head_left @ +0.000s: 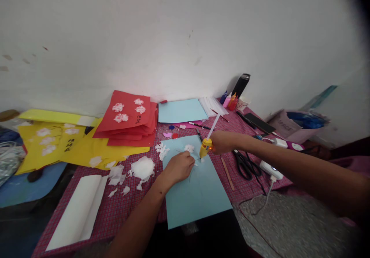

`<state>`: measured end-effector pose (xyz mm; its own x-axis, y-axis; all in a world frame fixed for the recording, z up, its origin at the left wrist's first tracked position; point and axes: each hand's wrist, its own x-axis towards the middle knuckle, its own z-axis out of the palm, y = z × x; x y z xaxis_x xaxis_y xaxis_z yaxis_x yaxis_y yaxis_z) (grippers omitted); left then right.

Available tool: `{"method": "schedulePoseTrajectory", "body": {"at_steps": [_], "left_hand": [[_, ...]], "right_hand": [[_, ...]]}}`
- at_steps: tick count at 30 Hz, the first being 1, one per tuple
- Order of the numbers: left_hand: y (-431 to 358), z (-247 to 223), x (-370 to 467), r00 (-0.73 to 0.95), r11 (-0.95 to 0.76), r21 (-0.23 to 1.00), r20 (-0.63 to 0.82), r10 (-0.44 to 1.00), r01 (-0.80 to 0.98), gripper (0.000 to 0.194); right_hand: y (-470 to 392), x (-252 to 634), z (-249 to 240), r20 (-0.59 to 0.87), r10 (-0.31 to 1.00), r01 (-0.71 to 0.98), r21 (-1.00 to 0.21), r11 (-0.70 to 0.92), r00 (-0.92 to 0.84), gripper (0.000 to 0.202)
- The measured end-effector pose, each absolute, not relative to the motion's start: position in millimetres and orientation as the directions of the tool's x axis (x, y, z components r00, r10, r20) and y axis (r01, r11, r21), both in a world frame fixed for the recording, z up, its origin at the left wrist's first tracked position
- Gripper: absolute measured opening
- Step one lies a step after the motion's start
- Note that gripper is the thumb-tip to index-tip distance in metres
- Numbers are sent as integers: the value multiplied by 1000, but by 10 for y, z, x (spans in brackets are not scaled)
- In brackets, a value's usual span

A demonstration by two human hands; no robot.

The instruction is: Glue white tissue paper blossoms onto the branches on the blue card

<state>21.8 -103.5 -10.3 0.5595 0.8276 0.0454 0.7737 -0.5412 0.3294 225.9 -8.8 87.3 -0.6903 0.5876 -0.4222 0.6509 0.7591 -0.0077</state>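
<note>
Head view. Right hand (221,141): closed round a yellow glue gun (205,148), nozzle down, white glue stick (214,125) standing up from its back end. Left hand (179,166): fingers drawn together, low over the blue sheet (199,194); whether they pinch anything, cannot tell. Nozzle tip is just beside the left fingertips.

Risks (judged): burn or glue on the left fingers, should the gun slip or that hand shift; smearing, if the nozzle drags. Sheet's near edge seems to overhang the near edge of the surface (115,210); a bump there could skew it.

Position: blue sheet lies under the left hand and the nozzle; right hand is by its right edge. White paper flower (189,148) on it, just beyond the left hand.

Outward: white paper scraps (142,168) left of the sheet; scissors (243,165) between sheet and surface's right edge; red cards (124,113) towards the far edge; black flask (241,84) near the far right corner.
</note>
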Motion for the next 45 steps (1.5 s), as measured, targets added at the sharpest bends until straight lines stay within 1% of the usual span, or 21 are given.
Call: {"method": "schedulePoseTrajectory", "body": {"at_steps": [9,13,15,18,21,23,26,28,30,33,38,40,42,45], "left_hand": [[-1029,-87,218,572,-554,321,45,819,768,28],[-1032,-76,216,567,-547,326,38,823,771,29],[-1034,-75,213,567,-548,319,37,823,773,29],[-1039,-84,209,568,-552,311,46,822,774,29],[-1044,-101,204,569,-558,304,62,820,772,28],[-1046,-114,202,570,-562,300,69,819,771,27],[-1048,-137,201,570,-563,304,76,818,768,27],[-1049,-151,201,564,-559,309,81,822,769,26],[-1049,-162,202,558,-555,311,89,825,772,26],[-1049,-160,201,558,-556,309,93,825,771,27],[-1049,-110,201,575,-570,306,84,814,762,27],[-1052,-89,200,577,-570,303,77,813,763,27],[-1055,-77,198,572,-565,298,73,817,769,27],[-1060,-70,196,565,-560,286,74,822,777,26]], "right_hand": [[-82,2295,854,-431,623,682,26,731,-652,24],[-72,2326,840,-415,622,684,0,729,-663,24],[-51,2380,842,-396,622,690,-41,722,-675,25],[-25,2523,853,-367,627,707,-142,692,-687,24],[-58,2728,826,-364,656,747,-244,619,-662,21],[-123,2879,764,-385,697,796,-315,517,-605,17],[-237,3064,635,-455,760,869,-398,294,-465,17],[-283,3120,577,-449,776,866,-439,240,-443,18],[-295,3098,573,-408,775,843,-455,286,-483,17],[-280,2933,655,-356,740,805,-421,418,-570,19],[-278,2557,806,-341,651,734,-264,626,-678,18],[-277,2452,830,-331,607,685,-229,692,-723,20],[-267,2385,847,-336,569,645,-187,741,-751,20],[-245,2331,871,-357,550,618,-107,778,-755,20]]}}
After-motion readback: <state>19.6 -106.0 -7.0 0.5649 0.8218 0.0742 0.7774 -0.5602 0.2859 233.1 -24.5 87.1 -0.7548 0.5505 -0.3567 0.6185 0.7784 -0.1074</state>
